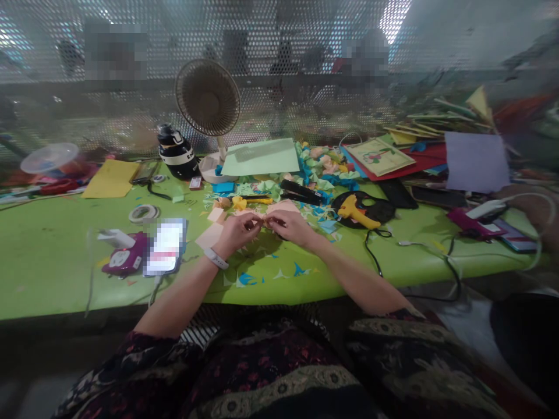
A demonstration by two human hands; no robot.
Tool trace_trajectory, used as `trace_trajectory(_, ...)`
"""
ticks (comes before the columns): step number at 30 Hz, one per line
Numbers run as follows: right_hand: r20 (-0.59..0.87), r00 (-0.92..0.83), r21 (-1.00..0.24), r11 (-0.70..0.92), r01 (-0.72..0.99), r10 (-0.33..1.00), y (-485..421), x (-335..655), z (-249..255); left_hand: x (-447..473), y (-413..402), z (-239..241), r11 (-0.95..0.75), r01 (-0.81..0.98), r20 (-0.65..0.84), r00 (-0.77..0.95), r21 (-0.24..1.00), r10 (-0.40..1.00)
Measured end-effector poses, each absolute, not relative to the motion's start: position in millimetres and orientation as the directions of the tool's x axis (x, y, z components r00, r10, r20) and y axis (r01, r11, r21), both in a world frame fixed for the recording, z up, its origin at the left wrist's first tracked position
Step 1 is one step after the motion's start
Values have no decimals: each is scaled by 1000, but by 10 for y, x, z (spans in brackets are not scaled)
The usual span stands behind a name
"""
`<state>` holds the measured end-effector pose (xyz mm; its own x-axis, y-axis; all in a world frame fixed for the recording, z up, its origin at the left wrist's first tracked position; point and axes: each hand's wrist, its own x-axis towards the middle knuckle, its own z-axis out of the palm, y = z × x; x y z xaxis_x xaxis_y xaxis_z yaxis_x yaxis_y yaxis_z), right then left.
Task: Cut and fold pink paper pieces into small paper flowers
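A green bench (52, 256) runs before me from 9 o'clock round to 3. Past its far edge, at 12 o'clock, I face a grey perforated screen (148, 119). Bright light (395, 20) glares high at 1 o'clock; low down, it's dim.

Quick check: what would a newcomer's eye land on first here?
Probably the bright green tabletop, with the left hand and right hand close together near its middle. Beyond them spread colored paper scraps, with a round fan behind, to their left. A yellow glue gun lies right of the hands.
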<state>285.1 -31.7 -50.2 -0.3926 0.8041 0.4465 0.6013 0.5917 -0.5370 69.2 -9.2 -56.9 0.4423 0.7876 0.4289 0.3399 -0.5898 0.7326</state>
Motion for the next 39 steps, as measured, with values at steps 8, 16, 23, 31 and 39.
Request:
trace_trajectory(8, 432, -368, -536, 563, 629, 823, -320, 2868, -443, 699, -144, -491, -601, 342, 435, 450, 723, 780)
trace_trajectory(16, 383, -305, -624, 488, 610, 872, -328, 2966, -269, 681, -57, -457, -378, 261, 354, 136, 888, 925)
trace_trajectory(23, 213, -384, -623, 428, 654, 898, -355, 3004, -237, 670, 26, -484, -273, 172, 264, 71, 947, 962)
trace_trajectory(31, 269, -68, -508, 202, 837, 961, -184, 3202, -218, 629, 107, -612, -309, 310, 267, 171, 899, 948)
trace_trajectory(39, 193, -88, -378, 157, 912, 977, -146, 3239, -273, 609, 117, -536, -383, 651, 332, 208, 656, 920)
